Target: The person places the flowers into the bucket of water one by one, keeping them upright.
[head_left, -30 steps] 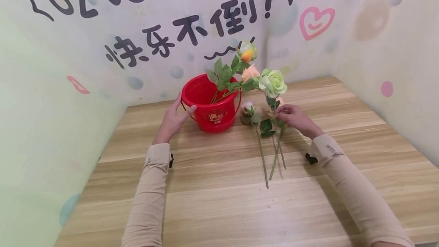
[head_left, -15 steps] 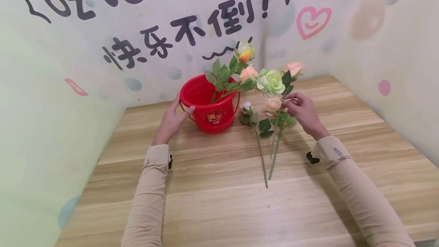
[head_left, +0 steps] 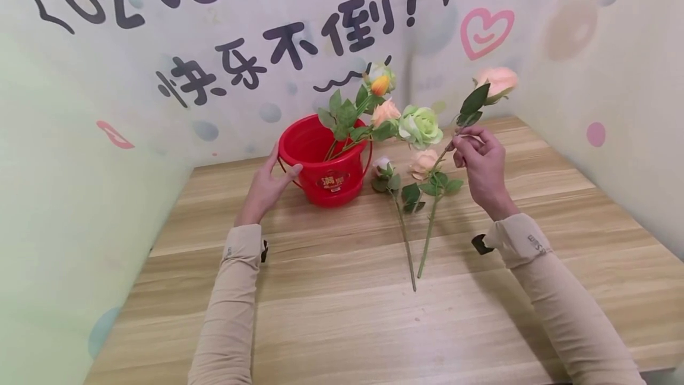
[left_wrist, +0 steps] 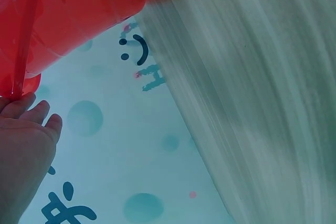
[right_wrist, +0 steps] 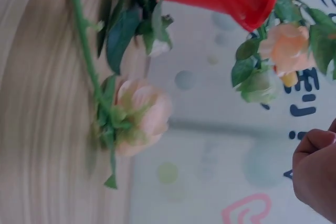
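Note:
My left hand (head_left: pixel 264 189) holds the side of a red bucket (head_left: pixel 333 186), with the thumb at the front near the rim. The other fingers reach along its far left side, touching the bucket (left_wrist: pixel 79 9) by its handle in the left wrist view. My right hand (head_left: pixel 485 168) pinches the stem of a pink artificial rose (head_left: pixel 498 83), raised above the table right of the bucket. Inside the bucket stand flowers leaning right: a peach rose (head_left: pixel 386 113), an orange-yellow bloom (head_left: pixel 380 84) and leafy stems. A pale green rose (head_left: pixel 419 126) hangs past the rim.
On the wooden table (head_left: pixel 331 308), a peach rose (head_left: pixel 424 163) and a small white rose (head_left: pixel 382 165) lie with stems toward me. Patterned walls (head_left: pixel 588 64) with dark lettering stand close behind the bucket and along both sides.
My right hand has lifted the pink rose from among the lying flowers, moving it up and to the right. My left hand stays at the bucket, which has hardly moved.

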Demonstrator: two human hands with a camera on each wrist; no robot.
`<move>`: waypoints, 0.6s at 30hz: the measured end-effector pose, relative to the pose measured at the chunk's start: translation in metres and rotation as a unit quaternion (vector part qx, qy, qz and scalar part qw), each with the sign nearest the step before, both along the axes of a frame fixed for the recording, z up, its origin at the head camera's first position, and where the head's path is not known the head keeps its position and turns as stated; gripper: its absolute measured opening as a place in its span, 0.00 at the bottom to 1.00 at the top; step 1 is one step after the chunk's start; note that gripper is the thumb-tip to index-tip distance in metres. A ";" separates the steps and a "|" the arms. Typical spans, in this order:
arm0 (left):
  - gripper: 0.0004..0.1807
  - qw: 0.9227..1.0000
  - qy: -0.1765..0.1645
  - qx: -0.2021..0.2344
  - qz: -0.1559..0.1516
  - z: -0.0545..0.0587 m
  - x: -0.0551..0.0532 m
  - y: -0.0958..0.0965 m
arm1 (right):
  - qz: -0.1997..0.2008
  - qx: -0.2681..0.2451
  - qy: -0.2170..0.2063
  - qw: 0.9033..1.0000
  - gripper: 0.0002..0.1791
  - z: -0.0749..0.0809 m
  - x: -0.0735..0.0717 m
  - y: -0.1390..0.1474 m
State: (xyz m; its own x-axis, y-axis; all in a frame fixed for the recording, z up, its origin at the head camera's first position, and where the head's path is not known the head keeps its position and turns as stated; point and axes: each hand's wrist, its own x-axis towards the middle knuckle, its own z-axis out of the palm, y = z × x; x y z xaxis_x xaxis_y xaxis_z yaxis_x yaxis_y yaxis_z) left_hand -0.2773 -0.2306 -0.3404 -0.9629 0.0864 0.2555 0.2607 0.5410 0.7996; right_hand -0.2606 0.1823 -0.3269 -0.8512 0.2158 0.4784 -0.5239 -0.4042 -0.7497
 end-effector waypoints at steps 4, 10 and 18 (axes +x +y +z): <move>0.49 1.000 0.001 0.000 -0.001 0.001 0.000 0.000 | 0.000 -0.044 0.030 0.999 0.13 0.009 0.008 -0.011; 0.49 1.000 0.000 -0.001 0.001 0.000 0.000 0.000 | 0.016 -0.068 0.064 0.995 0.13 0.021 0.020 -0.026; 0.49 1.000 0.001 0.004 -0.002 -0.001 0.000 0.000 | 0.031 -0.036 0.073 0.996 0.14 0.032 0.035 -0.046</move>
